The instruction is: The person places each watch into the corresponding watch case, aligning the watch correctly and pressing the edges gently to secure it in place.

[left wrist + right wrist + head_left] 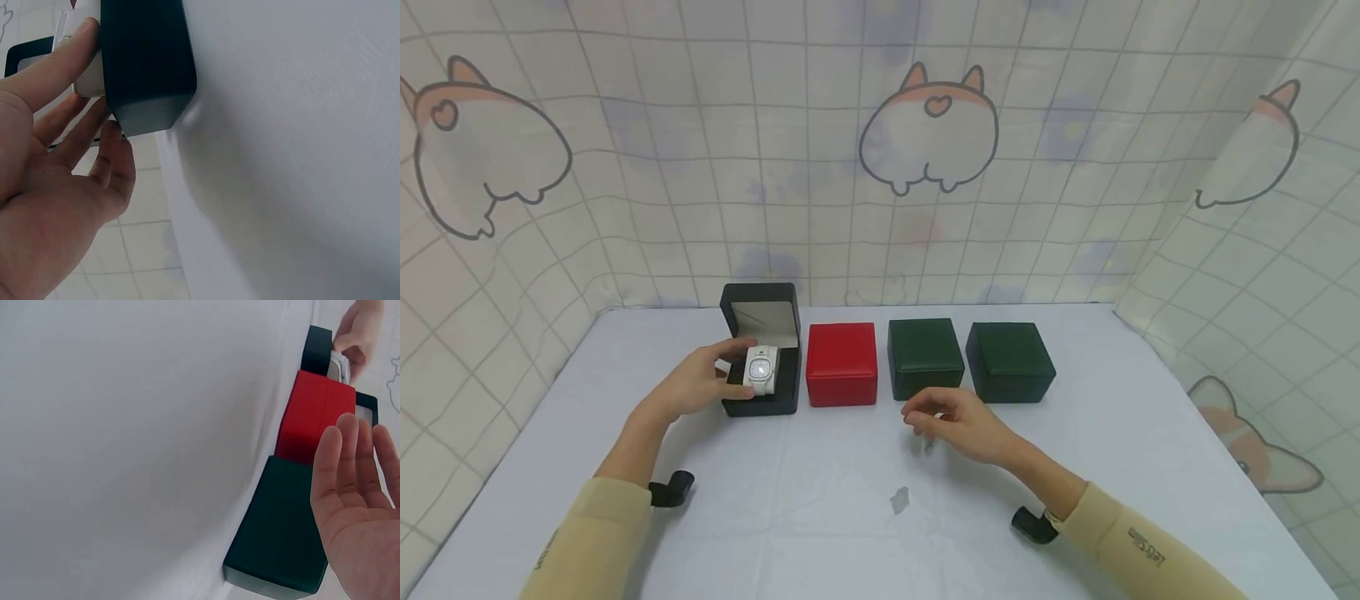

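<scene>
At the left stands an open dark watch box (786,392) with its lid (762,293) raised and a pale lining. A white wristwatch (762,367) with a squarish dial sits over its base. My left hand (696,382) pinches the watch's strap between thumb and fingers, from the left side. In the left wrist view the thumb (75,56) lies along the pale watch, close against the dark box wall (147,69). My right hand (962,423) hovers in front of the nearer green box (925,354), holding nothing, its fingers loosely bent.
A closed red box (842,367) stands right of the open one. Farther right is a second closed green box (1011,362), all in a row near the back of the white table (820,517). A small grey patch (899,500) marks the cloth. A tiled-pattern curtain (775,167) surrounds the table.
</scene>
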Demonstrator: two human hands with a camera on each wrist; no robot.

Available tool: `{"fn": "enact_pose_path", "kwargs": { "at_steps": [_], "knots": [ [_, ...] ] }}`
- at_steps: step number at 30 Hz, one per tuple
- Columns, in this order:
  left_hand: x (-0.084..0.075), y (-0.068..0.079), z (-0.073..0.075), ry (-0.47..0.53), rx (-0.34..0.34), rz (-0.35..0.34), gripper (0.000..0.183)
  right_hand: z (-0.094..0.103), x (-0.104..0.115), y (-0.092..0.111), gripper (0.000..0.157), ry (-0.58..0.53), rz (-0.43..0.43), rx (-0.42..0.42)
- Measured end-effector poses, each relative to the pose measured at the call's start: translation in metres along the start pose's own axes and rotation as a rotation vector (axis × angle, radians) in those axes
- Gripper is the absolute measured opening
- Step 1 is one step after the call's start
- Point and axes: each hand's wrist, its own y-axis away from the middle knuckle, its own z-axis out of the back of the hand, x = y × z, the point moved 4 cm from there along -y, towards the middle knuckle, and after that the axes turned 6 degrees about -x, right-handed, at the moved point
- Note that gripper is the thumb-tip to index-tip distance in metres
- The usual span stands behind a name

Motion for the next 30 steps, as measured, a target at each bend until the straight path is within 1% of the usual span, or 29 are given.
{"fn": "enact_pose_path", "kwargs": {
  "at_steps": [3,7,11,14,19,23,27,30],
  "knots": [
    [0.003,-0.001,0.0,-0.044,-0.001,0.0,0.078,-0.002,0.0,-0.003,0.026,0.005,0.017,0.029],
    [0.01,-0.003,-0.002,-0.048,0.007,-0.026,0.078,-0.007,-0.001,-0.009,0.025,0.021,0.028,0.08],
    [0.011,-0.003,-0.003,-0.056,0.013,-0.078,0.075,-0.01,0.007,-0.014,0.024,0.068,0.041,0.101],
    [0.009,-0.004,-0.004,-0.074,0.023,-0.092,0.074,-0.009,0.017,-0.02,0.02,0.098,0.054,0.106],
    [0.005,-0.004,-0.005,-0.111,0.027,-0.093,0.073,0.003,0.033,-0.034,0.017,0.106,0.083,0.09],
    [0.005,-0.001,-0.003,-0.083,0.005,-0.078,0.073,0.014,0.044,-0.051,0.02,0.124,0.116,0.071],
    [0.009,0.005,0.004,-0.041,-0.016,-0.045,0.072,0.021,0.055,-0.067,0.024,0.152,0.126,0.062],
    [0.01,0.008,0.013,-0.034,-0.037,-0.047,0.066,0.022,0.06,-0.078,0.028,0.172,0.124,0.05]
  ]
}}
